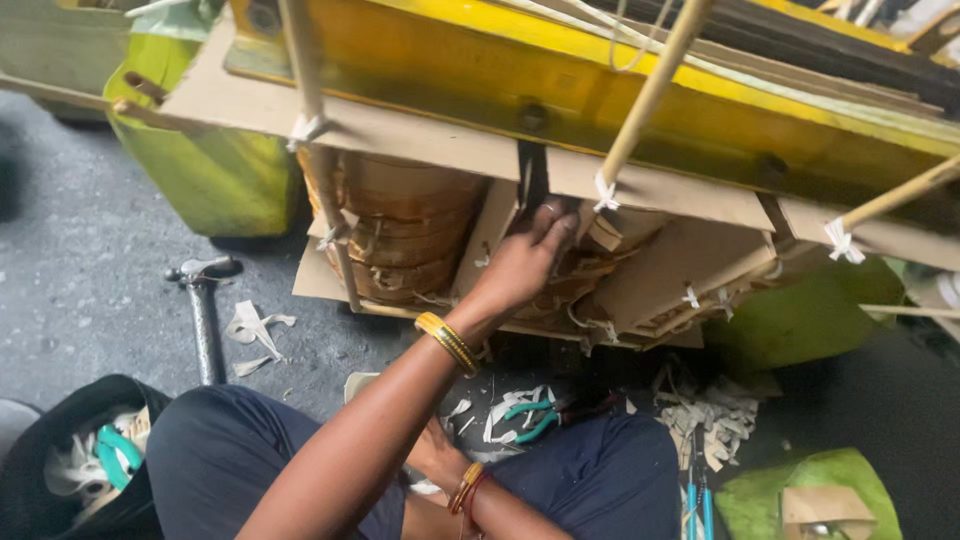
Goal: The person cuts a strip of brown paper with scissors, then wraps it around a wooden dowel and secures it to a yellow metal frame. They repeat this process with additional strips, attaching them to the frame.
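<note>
In the head view, the left hand [520, 268] was raised into the narrow dark gap between two brown paper-wound coils [405, 225]. Its fingertips pressed on folded cardboard packing [610, 232] just right of them. The fingers were curled loosely rather than clenched, but their tips lay in shadow, so I could not tell whether they pinched a piece or only pushed on it.

The work appeared to be at the stage of seating or adjusting that packing under the yellow frame [560, 90] directly above the hand. Any further move there would seem to need a slim, careful reach, because a tied wooden stick [650, 90] crossed close to the right of the fingers.

The right hand [437, 455] rested low, well below the grip and between the knees. It was mostly covered by the left forearm, so its hold could not be judged. Green-handled pliers [528, 415] lay just beside it among paper scraps [715, 415], and a hammer [203, 300] lay well off to the left. The depth of the gap and the coils' far sides were hidden, and the frame was cut off at the top.
</note>
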